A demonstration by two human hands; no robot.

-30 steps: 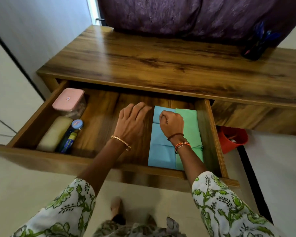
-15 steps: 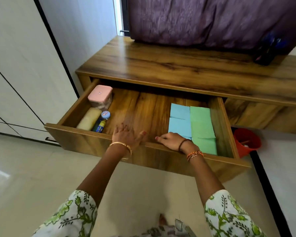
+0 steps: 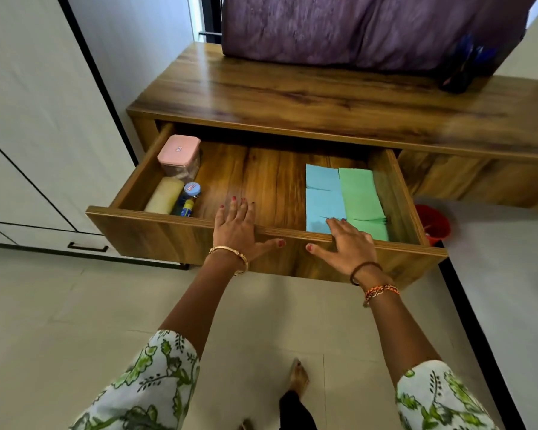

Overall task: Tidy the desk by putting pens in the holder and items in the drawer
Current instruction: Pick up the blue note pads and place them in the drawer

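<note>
The wooden drawer (image 3: 156, 234) stands pulled out from under the desk top (image 3: 292, 94). Inside at the left lie a pink-lidded box (image 3: 179, 152), a cream block (image 3: 163, 195) and a blue-capped tube (image 3: 188, 198). At the right lie blue paper (image 3: 322, 193) and green paper (image 3: 361, 197) side by side. My left hand (image 3: 236, 228) and my right hand (image 3: 345, 243) rest flat on the drawer's front rim, fingers spread over the edge, thumbs on the front panel, holding nothing. A dark pen holder (image 3: 457, 72) with blue pens stands at the desk's far right, blurred.
A purple curtain (image 3: 354, 26) hangs over the back of the desk. A red bucket (image 3: 434, 223) sits on the floor to the right of the drawer. White cupboard doors (image 3: 28, 119) line the left wall. My foot (image 3: 298, 377) is on the pale tiled floor below.
Both hands have come out of the drawer, the right one leaving the papers, and now lie on the front rim. The view has pulled back from the desk.
</note>
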